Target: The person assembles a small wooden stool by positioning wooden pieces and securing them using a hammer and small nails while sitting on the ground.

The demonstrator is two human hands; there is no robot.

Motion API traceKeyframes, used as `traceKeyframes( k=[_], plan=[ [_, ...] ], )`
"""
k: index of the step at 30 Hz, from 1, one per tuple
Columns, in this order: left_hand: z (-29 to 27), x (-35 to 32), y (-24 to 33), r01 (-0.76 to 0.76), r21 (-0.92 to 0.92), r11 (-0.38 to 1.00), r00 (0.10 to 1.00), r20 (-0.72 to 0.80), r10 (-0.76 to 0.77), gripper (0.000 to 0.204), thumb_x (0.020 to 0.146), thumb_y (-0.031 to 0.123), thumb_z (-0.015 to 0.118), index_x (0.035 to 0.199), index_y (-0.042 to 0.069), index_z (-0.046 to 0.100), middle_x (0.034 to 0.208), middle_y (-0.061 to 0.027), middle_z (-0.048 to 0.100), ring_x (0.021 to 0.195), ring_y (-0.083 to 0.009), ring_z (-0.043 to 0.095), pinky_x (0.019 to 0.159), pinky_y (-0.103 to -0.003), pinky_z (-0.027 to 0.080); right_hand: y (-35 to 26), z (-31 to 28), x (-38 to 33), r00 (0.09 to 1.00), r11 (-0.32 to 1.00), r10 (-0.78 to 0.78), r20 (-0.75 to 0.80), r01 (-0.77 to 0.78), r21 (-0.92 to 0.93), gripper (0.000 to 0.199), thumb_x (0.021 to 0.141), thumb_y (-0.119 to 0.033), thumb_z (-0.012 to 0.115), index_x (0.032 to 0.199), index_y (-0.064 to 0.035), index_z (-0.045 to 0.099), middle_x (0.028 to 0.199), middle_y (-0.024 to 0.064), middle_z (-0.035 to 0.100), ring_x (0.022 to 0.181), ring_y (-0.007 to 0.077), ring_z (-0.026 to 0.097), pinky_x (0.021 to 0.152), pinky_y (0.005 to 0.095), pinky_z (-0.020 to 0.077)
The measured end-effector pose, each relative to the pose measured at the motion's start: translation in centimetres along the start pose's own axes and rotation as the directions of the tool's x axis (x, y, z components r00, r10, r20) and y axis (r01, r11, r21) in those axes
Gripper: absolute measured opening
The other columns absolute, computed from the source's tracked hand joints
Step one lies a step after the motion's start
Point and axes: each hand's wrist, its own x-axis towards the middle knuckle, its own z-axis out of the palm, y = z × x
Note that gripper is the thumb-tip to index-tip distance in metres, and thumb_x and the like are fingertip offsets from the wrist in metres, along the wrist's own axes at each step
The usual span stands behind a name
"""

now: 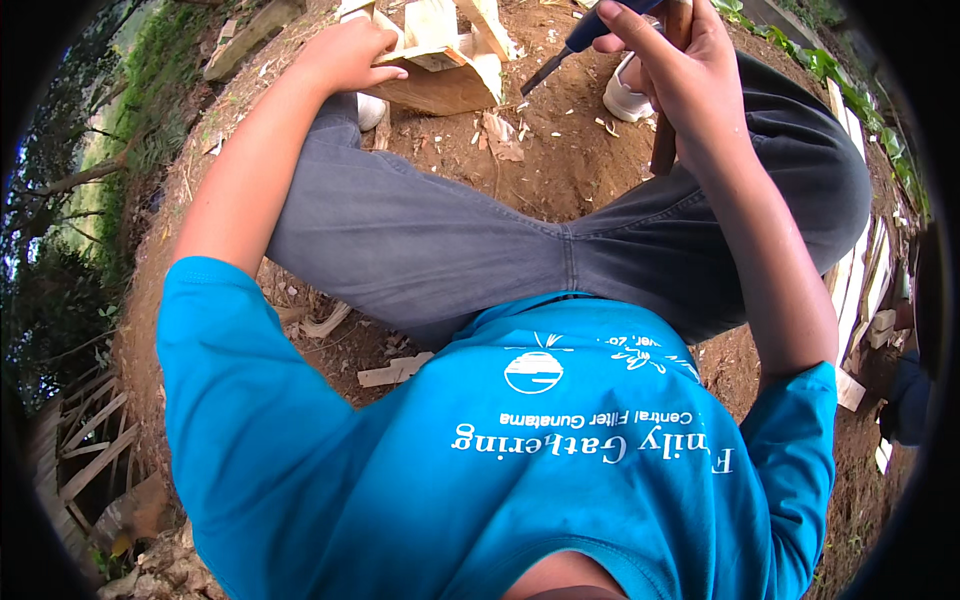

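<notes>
At the top of the head view, a pale wooden piece [440, 88] with upright boards stands on the ground between my feet, its upper part cut off by the frame. My left hand [345, 55] grips its left side, fingers bent and thumb along the edge. My right hand [695, 85], raised at the upper right, is closed round a brown wooden handle [664, 145] and a chisel [583, 35] with a blue handle. The chisel's blade slants down to the left, its tip near the wooden piece. Whatever the brown handle belongs to is out of frame.
Wood chips [503, 138] lie scattered over the brown soil. Pale boards [868, 270] lie along the right side, and wood offcuts [393, 371] rest beside my left hip. Sticks [95, 440] are heaped at the lower left. My bent legs [400, 230] frame the work area.
</notes>
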Motion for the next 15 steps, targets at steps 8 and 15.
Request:
traceKeyframes(
  k=[8,15],
  plan=[
    [3.1,4.3,-0.3,-0.124,-0.165,0.978,0.99,-0.082,0.112,0.044,0.099,0.042,0.066,0.099,-0.002,0.066,0.09,-0.0265,0.07,0.087,-0.0444,0.069,0.078,-0.051,0.054,-3.9,-1.4,9.7,0.977,0.91,-0.099,0.189,0.166,-0.38,0.034,0.092,-0.007,0.07,0.12,0.0049,0.056,0.094,0.0089,0.067,0.081,0.0142,0.07,0.074,0.0281,0.0612],
    [3.7,5.6,2.8,-0.011,-0.238,0.971,0.986,-0.162,-0.028,0.045,0.102,0.04,0.063,0.094,-0.005,0.065,0.085,-0.0257,0.068,0.084,-0.0419,0.069,0.076,-0.05,0.053,2.0,-2.6,12.3,0.996,0.925,0.041,0.079,-0.008,-0.38,0.033,0.089,-0.012,0.072,0.115,0.003,0.058,0.092,0.0099,0.069,0.074,0.0158,0.074,0.067,0.0296,0.06]
  ],
)
